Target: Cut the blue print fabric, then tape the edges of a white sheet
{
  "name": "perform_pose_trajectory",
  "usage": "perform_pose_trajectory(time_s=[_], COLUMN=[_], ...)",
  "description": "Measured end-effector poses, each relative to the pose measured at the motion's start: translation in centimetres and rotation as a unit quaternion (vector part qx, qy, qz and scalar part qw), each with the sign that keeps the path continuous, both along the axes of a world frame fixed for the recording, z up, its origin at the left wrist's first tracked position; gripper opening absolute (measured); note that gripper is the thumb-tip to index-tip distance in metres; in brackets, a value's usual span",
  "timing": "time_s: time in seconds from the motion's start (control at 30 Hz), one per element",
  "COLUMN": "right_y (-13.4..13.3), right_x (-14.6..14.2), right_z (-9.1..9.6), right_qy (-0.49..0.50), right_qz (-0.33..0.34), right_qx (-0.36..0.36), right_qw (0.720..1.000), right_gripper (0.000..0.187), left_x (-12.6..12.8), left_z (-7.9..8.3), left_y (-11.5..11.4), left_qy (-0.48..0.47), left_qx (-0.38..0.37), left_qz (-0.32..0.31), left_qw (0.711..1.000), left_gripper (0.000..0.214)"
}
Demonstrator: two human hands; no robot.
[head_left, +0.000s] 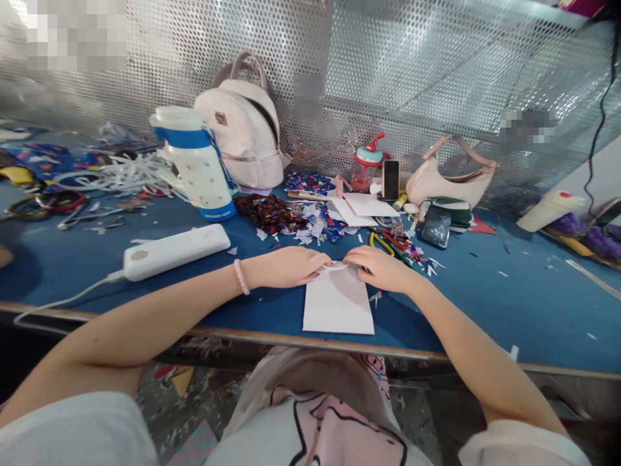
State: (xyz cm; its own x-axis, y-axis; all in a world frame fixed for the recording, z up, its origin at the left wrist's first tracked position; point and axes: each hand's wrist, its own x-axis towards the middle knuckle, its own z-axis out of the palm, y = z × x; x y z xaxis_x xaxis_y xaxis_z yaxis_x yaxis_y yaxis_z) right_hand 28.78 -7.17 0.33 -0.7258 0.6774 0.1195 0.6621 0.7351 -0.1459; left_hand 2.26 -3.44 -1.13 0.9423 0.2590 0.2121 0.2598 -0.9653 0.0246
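Paper (338, 304) showing plain white on blue table (485, 304); bracelet (241, 276) looking pink; tumbler (191, 162) showing white w/ blue band; backpack (245, 129) looking cream-pink; fabric (269, 212) showing dark multicolour print.

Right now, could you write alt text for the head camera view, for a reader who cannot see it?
Two bare hands, left hand and right hand, hold the curled far edge of a white paper sheet lying on a blue table. Behind them are a white power strip, paper scraps, a white tumbler, a pale backpack and a phone.
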Motion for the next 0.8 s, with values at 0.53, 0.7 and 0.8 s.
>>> perform_pose_trajectory(time_s=[0.53, 0.7, 0.8], right_y=[0.06, 0.08, 0.09], right_x=[-0.31, -0.54, -0.53], right_z=[-0.17, -0.06, -0.02], right_qy=[0.009, -0.001, -0.003], right_qz=[-0.001, -0.010, -0.013], right_qx=[0.008, 0.008, 0.005], right_qw=[1.000, 1.000, 1.000], right_gripper=[0.036, 0.035, 0.033], left_x=[0.02, -0.05, -0.05], left_z=[-0.04, 0.09, 0.07], left_y=[-0.02, -0.05, -0.05], left_qy=[-0.003, -0.022, -0.035], left_qx=[0.010, 0.002, -0.005], left_qz=[-0.004, -0.009, -0.013], left_qw=[1.000, 1.000, 0.999], left_gripper=[0.027, 0.025, 0.023])
